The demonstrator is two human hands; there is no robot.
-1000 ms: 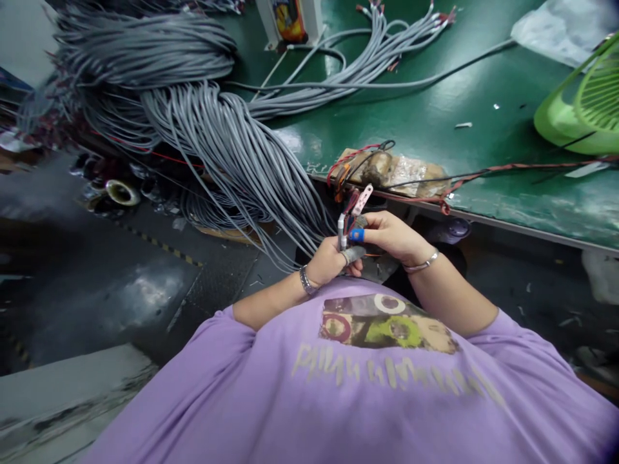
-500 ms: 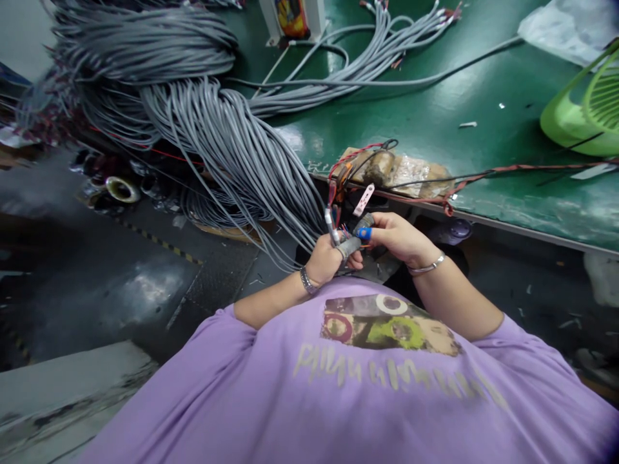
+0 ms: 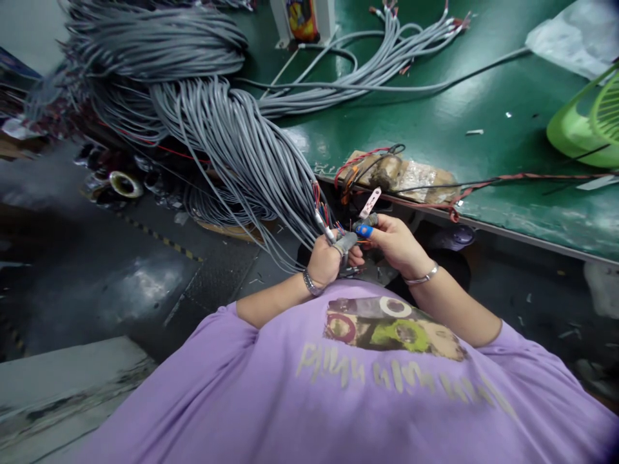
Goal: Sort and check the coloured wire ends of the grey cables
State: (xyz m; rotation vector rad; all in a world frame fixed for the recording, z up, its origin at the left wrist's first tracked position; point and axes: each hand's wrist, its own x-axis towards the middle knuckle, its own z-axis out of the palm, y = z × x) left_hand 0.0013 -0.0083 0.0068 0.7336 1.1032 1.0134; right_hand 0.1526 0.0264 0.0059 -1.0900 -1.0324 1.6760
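Just beyond my chest, my left hand (image 3: pixel 324 261) is closed around the end of a grey cable (image 3: pixel 331 236), its thumb wrapped in grey tape. Thin coloured wires (image 3: pixel 341 228) fan out of the cable end. My right hand (image 3: pixel 399 243) is beside it, thumb and forefinger pinched together on the wires at the left hand's fingertips. Blue tape covers my right thumb and a grey wrap covers the forefinger. The exact wire between the fingers is too small to make out. A pink-white tag-like strip (image 3: pixel 370 202) stands just past the right fingertips.
A thick bundle of grey cables (image 3: pixel 232 129) hangs over the edge of the green table (image 3: pixel 483 96). More cables (image 3: pixel 333 96) lie on top. A taped block (image 3: pixel 406 175) with red and black wires sits at the edge. A green basket (image 3: pixel 580 122) stands right; wire spools (image 3: pixel 124 184) are below left.
The view has shifted slightly, so the table and cables sit a little further right. The cable end in my left hand has tilted left, and its coloured wires show more. Both hands keep their grip.
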